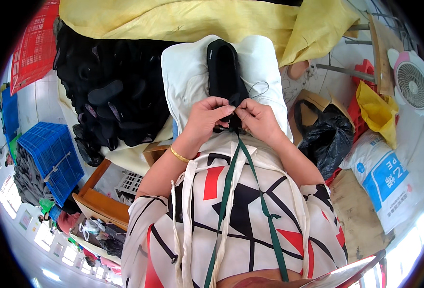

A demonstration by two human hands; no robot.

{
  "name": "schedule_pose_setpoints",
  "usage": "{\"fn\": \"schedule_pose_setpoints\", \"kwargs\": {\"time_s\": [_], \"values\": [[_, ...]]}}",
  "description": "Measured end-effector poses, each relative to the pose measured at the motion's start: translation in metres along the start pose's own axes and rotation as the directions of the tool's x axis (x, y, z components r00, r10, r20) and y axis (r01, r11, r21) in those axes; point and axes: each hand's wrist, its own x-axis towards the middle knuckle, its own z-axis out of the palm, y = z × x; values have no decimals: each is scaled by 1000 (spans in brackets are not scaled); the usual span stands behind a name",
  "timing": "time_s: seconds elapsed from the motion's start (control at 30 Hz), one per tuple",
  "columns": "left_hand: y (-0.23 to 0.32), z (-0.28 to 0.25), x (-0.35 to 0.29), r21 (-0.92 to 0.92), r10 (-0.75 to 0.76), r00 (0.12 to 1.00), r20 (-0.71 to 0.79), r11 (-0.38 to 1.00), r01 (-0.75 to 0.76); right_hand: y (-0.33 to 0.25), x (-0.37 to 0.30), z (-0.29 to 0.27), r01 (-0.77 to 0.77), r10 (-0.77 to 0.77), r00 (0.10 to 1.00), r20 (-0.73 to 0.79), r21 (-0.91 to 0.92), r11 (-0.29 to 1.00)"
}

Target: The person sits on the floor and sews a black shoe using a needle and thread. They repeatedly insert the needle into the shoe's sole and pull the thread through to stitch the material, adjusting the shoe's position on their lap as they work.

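Note:
A black slip-on shoe (220,72) lies lengthwise on a white cloth (188,67) spread over my lap, its near end toward me. My left hand (206,117) is closed, thumb and fingers pinching the black fabric at that near end. Close beside it, my right hand (260,121) is closed in a pinch, its fingertips almost touching the left thumb. Whatever sits between the right fingertips is too small to make out. A thin dark thread (259,91) loops over the cloth, just beyond the right hand.
Many black shoes (109,93) are heaped at my left. Beyond the lap stretches a yellow sheet (173,19). On the right stand a cardboard box with a black plastic bag (329,137), a white sack (380,177) and a fan (413,79). A blue crate (51,153) is farther left.

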Motion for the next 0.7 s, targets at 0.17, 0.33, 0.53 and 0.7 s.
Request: {"fn": "schedule_pose_setpoints", "kwargs": {"time_s": [0.17, 0.33, 0.53, 0.7], "values": [[0, 1, 1, -6, -3, 1000, -6, 1000, 3, 1, 5, 3, -1, 1, 1000, 4, -21, 1000], [-2, -2, 2, -34, 26, 1000, 6, 999, -26, -15, 5, 2, 105, -107, 993, 38, 53, 993], [-4, 2, 2, 122, 54, 998, 36, 991, -58, -7, 16, 8, -24, 20, 999, 43, 99, 995], [-3, 2, -1, 379, 238, 971, -1, 899, -219, -40, 13, -7, 281, -363, 929, -71, -500, 819]]}}
